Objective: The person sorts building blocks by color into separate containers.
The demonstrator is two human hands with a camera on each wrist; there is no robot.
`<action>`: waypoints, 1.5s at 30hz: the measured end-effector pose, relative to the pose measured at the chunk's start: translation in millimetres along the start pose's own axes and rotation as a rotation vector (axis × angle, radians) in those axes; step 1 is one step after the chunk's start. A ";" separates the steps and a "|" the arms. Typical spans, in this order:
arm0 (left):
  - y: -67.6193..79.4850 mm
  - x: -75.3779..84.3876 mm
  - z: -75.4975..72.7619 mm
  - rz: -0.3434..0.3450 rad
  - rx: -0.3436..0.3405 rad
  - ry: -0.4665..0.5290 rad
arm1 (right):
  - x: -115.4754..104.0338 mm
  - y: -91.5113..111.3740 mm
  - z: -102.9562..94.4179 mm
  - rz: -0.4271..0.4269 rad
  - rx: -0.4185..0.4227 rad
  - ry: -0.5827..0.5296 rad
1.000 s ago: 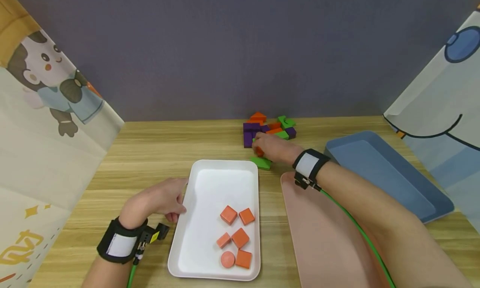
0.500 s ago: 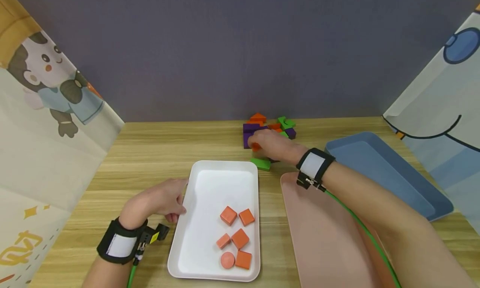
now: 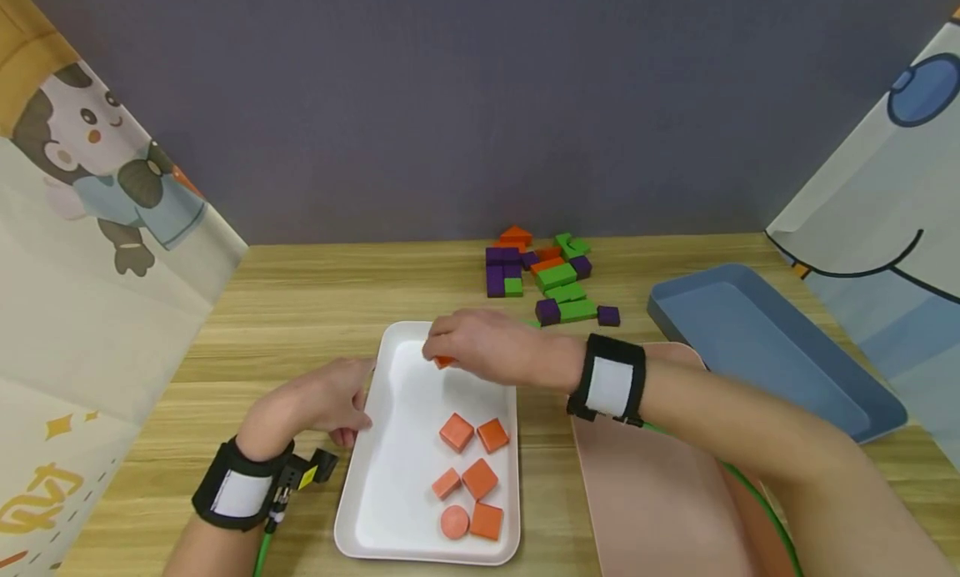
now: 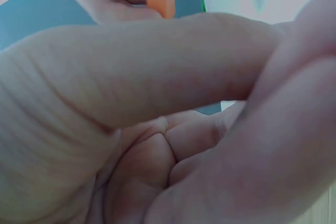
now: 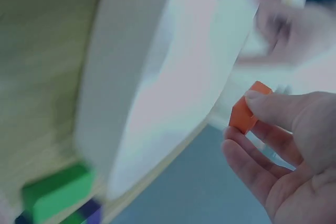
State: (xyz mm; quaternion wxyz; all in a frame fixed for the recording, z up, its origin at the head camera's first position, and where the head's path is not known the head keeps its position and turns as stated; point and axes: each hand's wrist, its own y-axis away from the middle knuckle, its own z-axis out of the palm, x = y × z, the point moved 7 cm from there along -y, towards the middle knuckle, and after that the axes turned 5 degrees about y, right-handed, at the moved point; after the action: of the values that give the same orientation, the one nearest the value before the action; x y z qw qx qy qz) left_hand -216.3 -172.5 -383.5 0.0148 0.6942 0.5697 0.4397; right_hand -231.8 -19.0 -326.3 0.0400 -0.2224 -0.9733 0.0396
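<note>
My right hand point(image 3: 487, 343) is over the far end of the white tray point(image 3: 397, 477), pinching an orange block point(image 5: 247, 109) between thumb and fingertips. In the head view most of that block hides under the hand; the left wrist view shows an orange face of the block point(image 4: 164, 1). At the tray's left rim, my left hand point(image 3: 330, 398) grips the edge with curled fingers and thumb. Several orange blocks point(image 3: 481, 479) and a round pinkish-orange piece point(image 3: 454, 522) lie in the tray's near right part.
Behind the tray is a cluster of purple blocks point(image 3: 495, 281), green blocks point(image 3: 557, 276) and an orange triangle block point(image 3: 516, 234). A pink tray point(image 3: 652, 494) stands to the right under my forearm, with a blue tray point(image 3: 772, 360) beyond it. A dark wall point(image 3: 480, 110) closes the back.
My right hand has come from the block cluster leftward and nearer, over the white tray, carrying the orange block. The left hand stays at the tray's rim.
</note>
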 end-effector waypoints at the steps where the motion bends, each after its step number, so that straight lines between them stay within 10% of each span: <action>1: 0.1 0.1 0.0 0.005 -0.003 0.006 | -11.6 -1.0 0.1 -0.032 -0.005 0.013; 16: 3.2 2.7 -1.3 0.039 0.001 0.017 | -128.5 12.4 19.8 -0.463 -0.182 0.146; 45: 2.2 2.2 -1.1 0.019 0.001 0.002 | -137.4 21.6 51.4 -0.524 -0.243 0.217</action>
State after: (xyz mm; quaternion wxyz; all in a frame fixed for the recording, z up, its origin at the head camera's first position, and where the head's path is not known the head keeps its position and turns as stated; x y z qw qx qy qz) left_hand -215.4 -172.0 -380.4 0.0098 0.6991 0.5634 0.4401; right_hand -104.0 -62.5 -387.7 0.1257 0.0299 -0.9852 -0.1125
